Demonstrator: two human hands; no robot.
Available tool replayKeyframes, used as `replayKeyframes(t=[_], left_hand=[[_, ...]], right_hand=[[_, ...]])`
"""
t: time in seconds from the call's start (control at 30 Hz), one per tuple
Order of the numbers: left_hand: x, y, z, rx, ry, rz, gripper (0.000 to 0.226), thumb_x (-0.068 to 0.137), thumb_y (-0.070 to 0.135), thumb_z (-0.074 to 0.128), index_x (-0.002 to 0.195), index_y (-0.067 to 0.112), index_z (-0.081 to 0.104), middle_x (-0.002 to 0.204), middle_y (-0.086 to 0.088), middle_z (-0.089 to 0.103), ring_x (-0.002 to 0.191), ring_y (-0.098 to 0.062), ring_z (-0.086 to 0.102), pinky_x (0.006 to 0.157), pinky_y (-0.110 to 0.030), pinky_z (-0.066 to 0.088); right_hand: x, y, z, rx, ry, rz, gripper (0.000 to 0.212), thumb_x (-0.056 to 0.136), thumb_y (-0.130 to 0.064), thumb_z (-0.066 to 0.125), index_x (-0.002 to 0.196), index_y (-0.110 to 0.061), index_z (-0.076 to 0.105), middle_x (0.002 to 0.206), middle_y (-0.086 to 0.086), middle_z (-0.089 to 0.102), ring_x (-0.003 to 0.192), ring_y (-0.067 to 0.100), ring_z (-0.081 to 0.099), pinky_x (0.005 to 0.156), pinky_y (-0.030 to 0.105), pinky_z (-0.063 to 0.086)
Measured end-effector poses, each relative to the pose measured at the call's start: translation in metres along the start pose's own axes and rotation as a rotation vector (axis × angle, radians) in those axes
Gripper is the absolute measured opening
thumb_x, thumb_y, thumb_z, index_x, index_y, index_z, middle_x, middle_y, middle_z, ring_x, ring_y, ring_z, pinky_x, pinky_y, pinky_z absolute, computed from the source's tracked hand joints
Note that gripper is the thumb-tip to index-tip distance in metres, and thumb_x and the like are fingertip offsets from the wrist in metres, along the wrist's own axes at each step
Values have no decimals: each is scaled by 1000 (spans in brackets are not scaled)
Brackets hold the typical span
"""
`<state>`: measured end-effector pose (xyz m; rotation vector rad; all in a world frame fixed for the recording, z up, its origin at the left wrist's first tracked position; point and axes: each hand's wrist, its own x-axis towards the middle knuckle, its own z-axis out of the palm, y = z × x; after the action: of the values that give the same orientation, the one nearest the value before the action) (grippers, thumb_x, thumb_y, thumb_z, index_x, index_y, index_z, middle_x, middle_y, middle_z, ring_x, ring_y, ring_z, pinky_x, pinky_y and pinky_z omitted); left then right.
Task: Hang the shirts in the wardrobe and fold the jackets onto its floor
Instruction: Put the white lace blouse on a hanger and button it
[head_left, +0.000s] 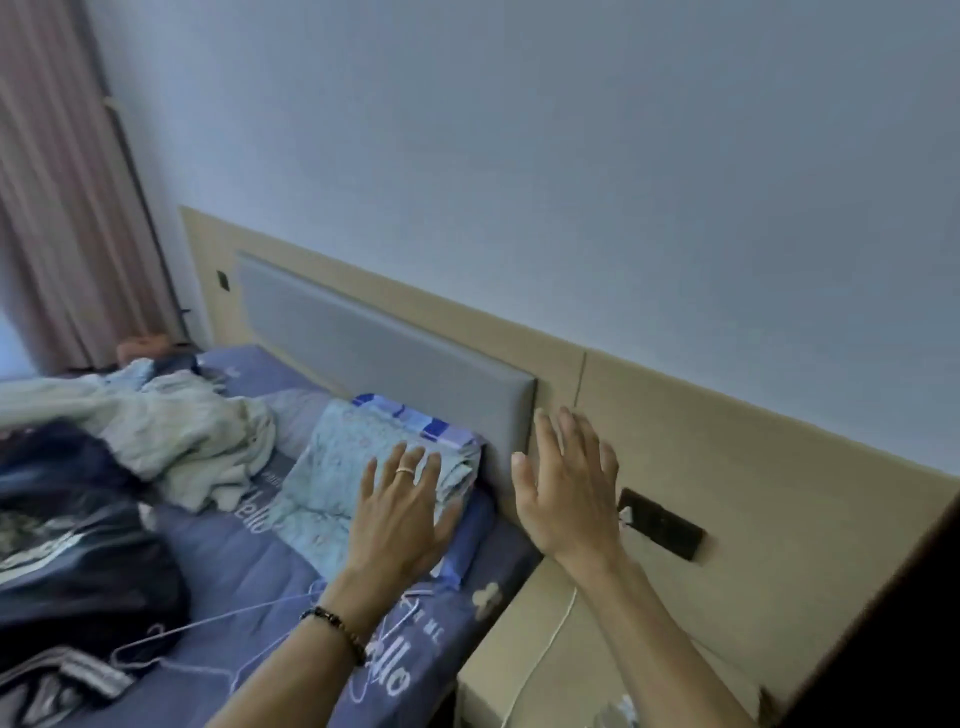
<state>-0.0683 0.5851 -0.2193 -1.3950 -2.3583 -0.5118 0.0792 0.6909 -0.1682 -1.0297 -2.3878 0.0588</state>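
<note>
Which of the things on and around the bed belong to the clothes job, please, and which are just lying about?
Job:
dark jacket
pale garments
wire hangers

Lying about:
folded bedding, left hand flat on it
sheet
headboard
nightstand
cable
wall socket
curtain

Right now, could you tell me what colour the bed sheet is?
The bed sheet is purple-blue with white lettering, seen in the head view.

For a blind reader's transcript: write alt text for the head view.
Both hands reach out open over a bed: the left hand lies on a folded light-blue quilt by the grey headboard, the right hand hovers beside it. Crumpled pale clothes, a dark garment and wire hangers lie on the blue sheet.
</note>
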Motion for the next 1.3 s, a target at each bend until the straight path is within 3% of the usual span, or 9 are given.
replayKeyframes(t=[0.1,0.27,0.43,0.57,1.0,1.07,1.17,1.23,1.3], left_hand=[[-45,-95,-4,34,-25,-120,59,82,52,43,116,10,68,117,-12,69,118,-34,61,94,-54,50],[-117,-244,-8,118,-143,-263,62,68,48,80,115,9,69,115,-12,69,115,-35,63,91,-55,53],[-176,-353,-3,132,-240,-360,59,70,45,74,118,11,69,117,-10,69,119,-33,61,94,-51,52],[-194,-390,31,91,-329,-358,57,67,43,66,115,11,70,115,-9,70,116,-32,63,91,-47,54],[-176,-434,303,9,-733,-59,70,37,27,93,103,20,73,99,1,72,101,-26,70,78,-41,59],[-175,-444,341,38,-831,-69,74,54,28,90,123,17,64,117,-3,67,119,-30,60,95,-49,51],[-189,-467,396,114,-974,-79,62,96,28,52,152,16,28,150,-9,39,144,-31,29,119,-54,16],[-188,-475,408,137,-1001,-39,42,101,30,44,141,18,42,141,-9,47,132,-31,41,113,-47,23],[-189,-480,410,51,-977,-46,22,101,29,44,115,18,58,117,-8,60,110,-32,57,92,-41,39]], right_hand=[[-9,-91,62,43,-122,-73,65,92,-48,24,142,-13,47,152,12,40,141,32,34,112,55,28],[-29,-234,154,112,-311,-172,71,90,-49,18,145,-12,44,155,12,35,144,32,29,113,54,26],[-60,-329,232,201,-516,-186,63,97,-45,26,146,-10,41,155,14,34,143,31,30,114,46,29],[-83,-335,292,179,-686,-118,56,102,-39,38,152,-17,30,161,7,21,148,24,16,119,39,18],[-93,-234,527,37,-953,84,51,101,-28,39,150,-18,32,156,4,29,142,24,28,114,35,28],[-91,-225,565,55,-974,73,51,101,-26,39,151,-18,31,156,5,28,143,23,27,114,36,28],[-101,-215,615,76,-977,62,50,101,-24,40,150,-17,33,154,3,32,142,21,28,113,35,29],[-109,-212,625,86,-967,70,49,100,-26,42,148,-16,37,149,1,38,139,20,33,111,36,32],[-118,-213,630,97,-941,89,46,98,-27,44,142,-14,46,139,2,48,132,24,41,106,40,38]])
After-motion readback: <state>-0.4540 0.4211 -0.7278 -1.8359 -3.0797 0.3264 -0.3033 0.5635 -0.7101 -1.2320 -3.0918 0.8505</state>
